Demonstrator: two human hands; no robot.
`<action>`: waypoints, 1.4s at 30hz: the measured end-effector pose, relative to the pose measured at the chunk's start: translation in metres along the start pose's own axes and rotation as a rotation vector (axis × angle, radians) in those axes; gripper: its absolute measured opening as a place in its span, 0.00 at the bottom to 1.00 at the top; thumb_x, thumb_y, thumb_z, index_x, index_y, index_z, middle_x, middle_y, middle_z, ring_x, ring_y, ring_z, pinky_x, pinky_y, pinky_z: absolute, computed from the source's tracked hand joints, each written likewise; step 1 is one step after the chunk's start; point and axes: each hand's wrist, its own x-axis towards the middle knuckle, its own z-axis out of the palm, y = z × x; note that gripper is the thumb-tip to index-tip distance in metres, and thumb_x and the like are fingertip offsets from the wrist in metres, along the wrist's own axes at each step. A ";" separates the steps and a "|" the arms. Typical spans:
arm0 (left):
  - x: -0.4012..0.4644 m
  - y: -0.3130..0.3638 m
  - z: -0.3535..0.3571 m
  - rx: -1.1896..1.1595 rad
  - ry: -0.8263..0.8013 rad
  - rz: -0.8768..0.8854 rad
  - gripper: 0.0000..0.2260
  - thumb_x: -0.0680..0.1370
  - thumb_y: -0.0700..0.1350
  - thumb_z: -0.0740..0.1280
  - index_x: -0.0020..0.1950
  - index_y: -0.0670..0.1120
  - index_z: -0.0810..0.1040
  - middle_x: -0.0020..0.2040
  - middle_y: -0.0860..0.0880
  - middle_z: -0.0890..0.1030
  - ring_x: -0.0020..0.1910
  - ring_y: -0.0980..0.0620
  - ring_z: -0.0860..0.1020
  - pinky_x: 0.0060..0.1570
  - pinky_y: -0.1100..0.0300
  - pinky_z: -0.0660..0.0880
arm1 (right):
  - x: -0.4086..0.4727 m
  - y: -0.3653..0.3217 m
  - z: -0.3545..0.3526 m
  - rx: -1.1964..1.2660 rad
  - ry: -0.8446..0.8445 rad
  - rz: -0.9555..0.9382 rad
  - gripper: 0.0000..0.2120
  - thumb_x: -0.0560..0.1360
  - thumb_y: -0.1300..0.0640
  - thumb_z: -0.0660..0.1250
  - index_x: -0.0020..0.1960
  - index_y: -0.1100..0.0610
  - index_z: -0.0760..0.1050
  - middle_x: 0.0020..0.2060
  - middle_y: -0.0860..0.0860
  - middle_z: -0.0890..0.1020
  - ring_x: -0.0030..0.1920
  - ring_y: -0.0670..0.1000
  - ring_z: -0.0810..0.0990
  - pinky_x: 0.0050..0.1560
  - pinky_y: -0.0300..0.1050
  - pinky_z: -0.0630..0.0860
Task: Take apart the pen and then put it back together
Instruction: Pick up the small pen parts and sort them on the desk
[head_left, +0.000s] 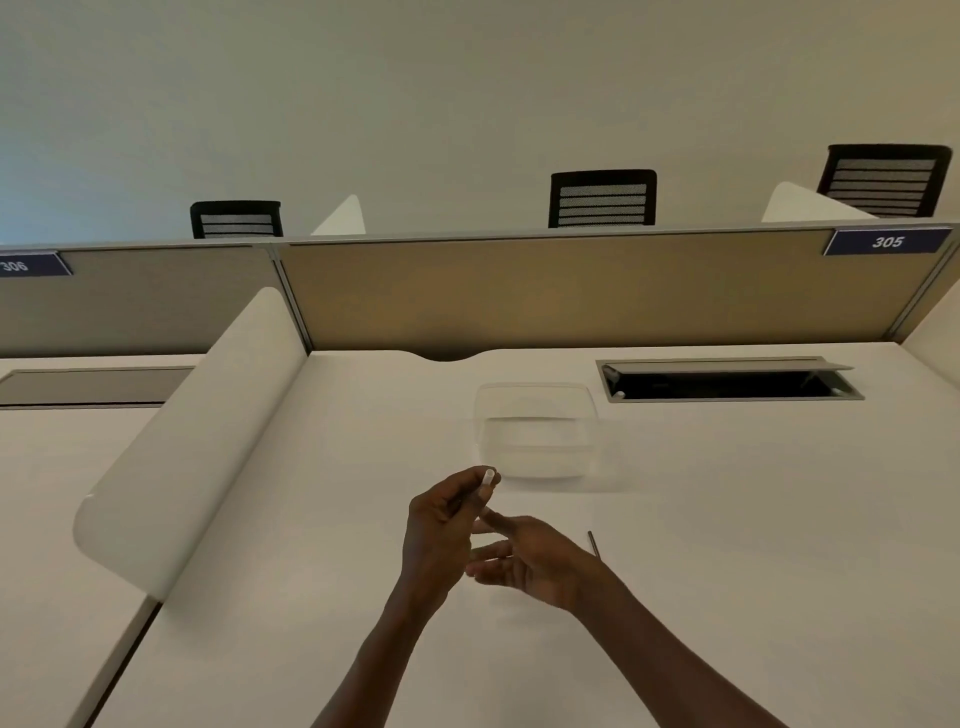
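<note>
My left hand (441, 525) is raised over the white desk (727, 519) and pinches a clear pen barrel (487, 479), whose open end sticks up past the fingertips. Just to its right, my right hand (530, 558) hovers with fingers spread and nothing visible in it; its fingertips nearly touch the left hand. A thin dark ink refill (594, 544) lies on the desk behind the right wrist, partly hidden by the hand.
A clear plastic container (535, 431) stands on the desk just beyond the hands. An open cable hatch (727, 382) is at the back right. A white curved divider (197, 441) borders the left, and a tan partition (571, 291) closes the back.
</note>
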 end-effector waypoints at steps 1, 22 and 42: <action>-0.001 0.003 0.001 -0.036 -0.005 -0.002 0.07 0.74 0.52 0.71 0.49 0.55 0.85 0.47 0.52 0.87 0.39 0.61 0.81 0.34 0.70 0.75 | 0.001 0.001 0.000 0.075 -0.022 0.015 0.29 0.74 0.45 0.71 0.63 0.67 0.73 0.54 0.69 0.80 0.49 0.62 0.82 0.50 0.50 0.79; 0.006 0.011 0.007 -0.076 -0.086 0.076 0.08 0.73 0.51 0.71 0.51 0.54 0.85 0.50 0.51 0.86 0.56 0.54 0.82 0.52 0.66 0.76 | -0.003 -0.019 0.000 0.676 -0.094 0.120 0.13 0.69 0.66 0.75 0.47 0.74 0.78 0.38 0.64 0.81 0.36 0.56 0.83 0.41 0.43 0.83; 0.012 -0.143 -0.069 1.078 -0.097 -0.191 0.34 0.81 0.61 0.52 0.79 0.43 0.44 0.80 0.43 0.41 0.79 0.47 0.38 0.77 0.48 0.41 | 0.021 -0.011 -0.033 0.527 0.530 -0.255 0.10 0.74 0.72 0.68 0.52 0.66 0.72 0.42 0.65 0.80 0.35 0.58 0.83 0.35 0.44 0.83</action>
